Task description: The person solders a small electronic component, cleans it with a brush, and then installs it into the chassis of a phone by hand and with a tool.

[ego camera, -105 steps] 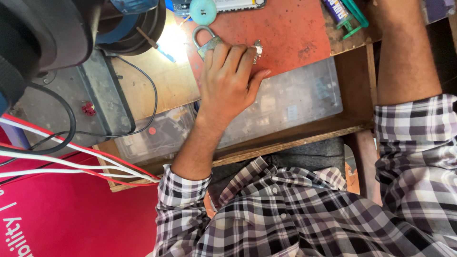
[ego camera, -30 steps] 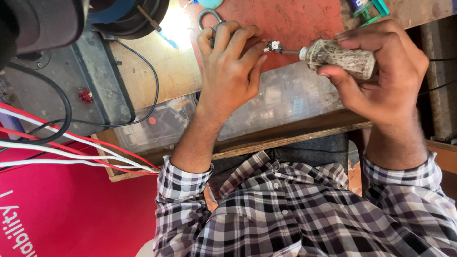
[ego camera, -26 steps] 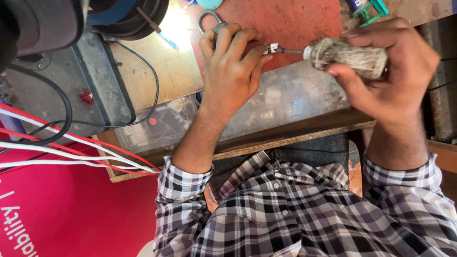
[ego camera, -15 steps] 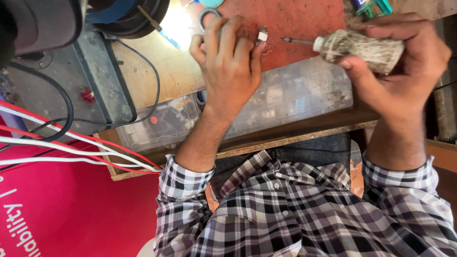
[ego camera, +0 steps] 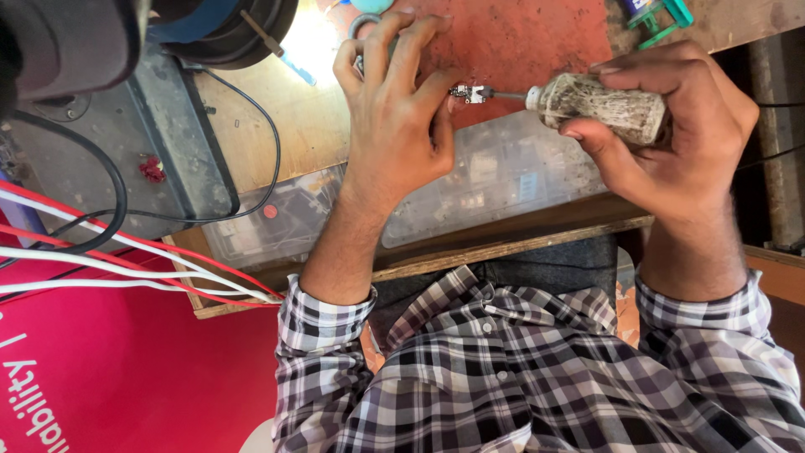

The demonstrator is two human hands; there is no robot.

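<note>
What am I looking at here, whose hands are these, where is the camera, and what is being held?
There is no machine: a person in a checked shirt works with bare hands, filmed by one camera on their head looking down. The left hand pinches a tiny metal part between thumb and fingers over a red mat. The right hand has its grip around a screwdriver with a worn, pale handle, its thin tip at the part. On the wooden bench lie a clear plastic compartment box, a black cable, and red and white wires at the side.

left hand (ego camera: 394,134) pinching small part (ego camera: 470,92), right hand (ego camera: 671,134) gripping screwdriver (ego camera: 599,105)
</note>
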